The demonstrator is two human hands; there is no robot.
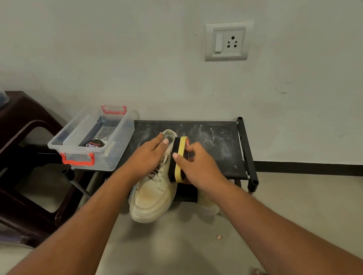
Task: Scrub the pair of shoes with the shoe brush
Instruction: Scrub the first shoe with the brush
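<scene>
At the dark rack's front edge, head view | left hand is gripping the cream shoe by its collar, toe pointing to 6 o'clock | right hand is clasping the shoe brush, bristles touching the shoe's 3 o'clock flank | likely working best while bracing firmly and stroking short.

Cream shoe, yellow-backed black-bristled brush, red-latched clear box.

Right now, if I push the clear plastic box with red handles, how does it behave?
Probably light: the clear plastic box with red handles looks nearly empty bar a round tin. Likely slides easily, smooth plastic on the dusty black rack. It sits at the rack's left end, so a leftward push could tip it off.
</scene>
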